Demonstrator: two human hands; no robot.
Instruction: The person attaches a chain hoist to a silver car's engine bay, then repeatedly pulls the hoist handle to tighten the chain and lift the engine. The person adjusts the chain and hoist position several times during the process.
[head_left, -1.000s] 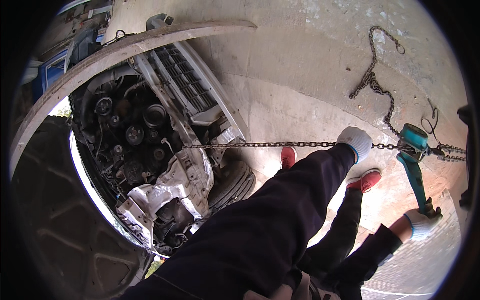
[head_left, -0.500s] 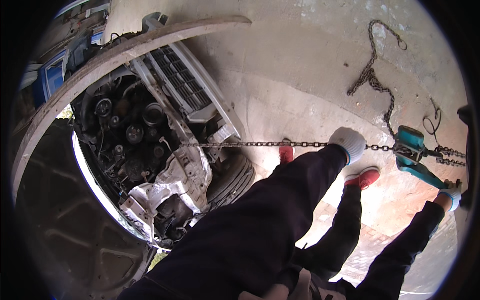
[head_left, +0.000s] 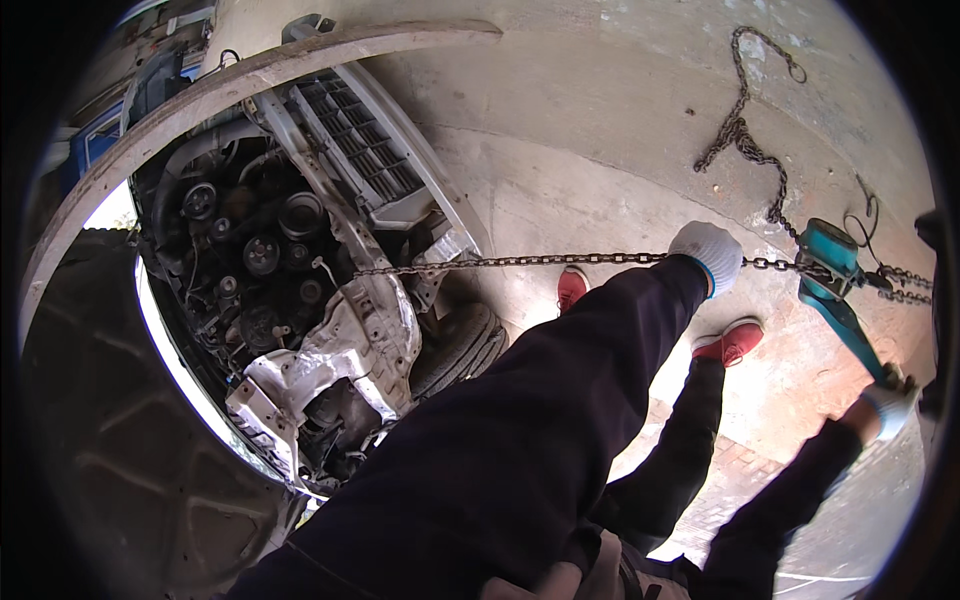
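Observation:
My left hand [head_left: 707, 256], in a white knit glove, is closed around a taut steel chain [head_left: 560, 261]. The chain runs from the crumpled front metalwork of a vehicle [head_left: 385, 312], at left, to a teal lever chain hoist [head_left: 832, 255] at right. My right hand [head_left: 893, 405], also gloved and slightly blurred, grips the end of the hoist's teal lever [head_left: 848, 332]. That lever slants down and right from the hoist body. Beyond the hoist, more chain [head_left: 905, 285] continues to the right edge, where its far end is out of sight.
A slack chain [head_left: 738, 130] with a ring lies on the floor beyond the hoist. At left is the exposed engine [head_left: 262, 255], with a detached-looking grille [head_left: 357, 143] and a tire [head_left: 455, 355]. A long curved bar [head_left: 200, 115] crosses above them. My red shoes [head_left: 735, 342] stand below the chain.
The lever has swung down to a steeper slant, with my right hand moving along with it. My left hand and the hoist sit slightly higher in view; the view itself has shifted a little.

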